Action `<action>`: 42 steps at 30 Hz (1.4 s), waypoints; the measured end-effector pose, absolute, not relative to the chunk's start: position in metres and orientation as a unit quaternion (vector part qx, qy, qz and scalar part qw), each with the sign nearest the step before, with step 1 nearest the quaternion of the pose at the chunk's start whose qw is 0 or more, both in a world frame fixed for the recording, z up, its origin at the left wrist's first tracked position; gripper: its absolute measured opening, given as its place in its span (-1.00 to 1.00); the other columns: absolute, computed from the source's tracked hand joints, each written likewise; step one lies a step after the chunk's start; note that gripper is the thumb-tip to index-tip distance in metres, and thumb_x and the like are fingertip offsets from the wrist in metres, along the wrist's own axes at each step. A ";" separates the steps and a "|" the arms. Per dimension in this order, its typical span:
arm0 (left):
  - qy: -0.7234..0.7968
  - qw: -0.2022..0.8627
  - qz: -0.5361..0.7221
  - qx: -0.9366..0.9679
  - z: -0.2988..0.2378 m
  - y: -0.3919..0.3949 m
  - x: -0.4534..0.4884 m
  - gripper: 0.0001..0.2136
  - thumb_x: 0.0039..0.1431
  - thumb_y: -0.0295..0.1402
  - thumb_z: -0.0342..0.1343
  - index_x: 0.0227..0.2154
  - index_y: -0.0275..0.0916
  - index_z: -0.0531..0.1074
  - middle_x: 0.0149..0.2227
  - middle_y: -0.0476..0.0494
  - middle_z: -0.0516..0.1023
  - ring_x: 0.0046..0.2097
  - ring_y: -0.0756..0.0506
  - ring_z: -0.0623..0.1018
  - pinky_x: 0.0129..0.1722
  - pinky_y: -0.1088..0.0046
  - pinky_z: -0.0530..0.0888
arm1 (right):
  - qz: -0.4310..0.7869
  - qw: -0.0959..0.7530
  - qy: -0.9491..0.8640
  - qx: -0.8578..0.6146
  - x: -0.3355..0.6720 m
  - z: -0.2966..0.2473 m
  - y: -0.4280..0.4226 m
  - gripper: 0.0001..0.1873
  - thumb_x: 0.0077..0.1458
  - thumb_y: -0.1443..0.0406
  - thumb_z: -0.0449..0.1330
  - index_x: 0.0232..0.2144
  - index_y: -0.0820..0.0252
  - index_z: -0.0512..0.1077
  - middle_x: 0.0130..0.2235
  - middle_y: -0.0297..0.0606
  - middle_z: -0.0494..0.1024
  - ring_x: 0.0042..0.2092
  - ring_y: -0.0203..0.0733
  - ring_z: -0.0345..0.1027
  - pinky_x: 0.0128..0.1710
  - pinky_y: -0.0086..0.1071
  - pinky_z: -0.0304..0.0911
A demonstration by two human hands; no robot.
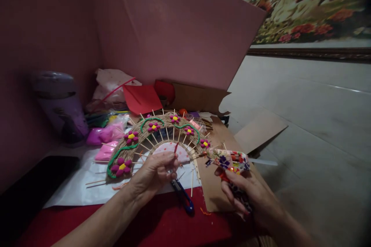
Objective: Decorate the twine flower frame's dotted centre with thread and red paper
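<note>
Pinched between the fingertips of my left hand is a thin, pointed red piece, its tip upward. My right hand grips a glue gun wrapped in floral print, its nozzle facing left and a pale glue stick jutting out behind. Behind both hands stands an arched woven piece of twine on thin wooden sticks, decorated with magenta flowers with yellow centres and green curling strips. My left hand hides part of its inner edge.
A blue cutter lies on the red tablecloth, close to my left hand. Cardboard spreads at the right. Pink packets, a red sheet and a purple tumbler stand behind, with a dark flat object at left.
</note>
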State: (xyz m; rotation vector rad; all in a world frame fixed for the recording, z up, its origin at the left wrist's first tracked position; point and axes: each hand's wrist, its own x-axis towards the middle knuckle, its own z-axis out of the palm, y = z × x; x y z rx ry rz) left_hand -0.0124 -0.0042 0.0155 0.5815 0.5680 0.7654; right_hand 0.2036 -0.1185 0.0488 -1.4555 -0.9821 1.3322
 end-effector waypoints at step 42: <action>0.213 0.846 0.335 0.356 0.021 -0.009 -0.015 -0.78 -0.27 -0.35 0.38 -0.63 -0.38 0.47 -0.61 -0.12 0.48 -0.57 0.05 0.40 -0.51 0.54 0.28 | 0.507 0.358 -0.521 -0.586 0.163 0.059 -0.119 -0.55 0.06 0.00 0.12 -0.64 0.22 0.36 -0.69 -0.40 0.19 -0.63 -0.38 0.02 -0.61 -0.48 0.07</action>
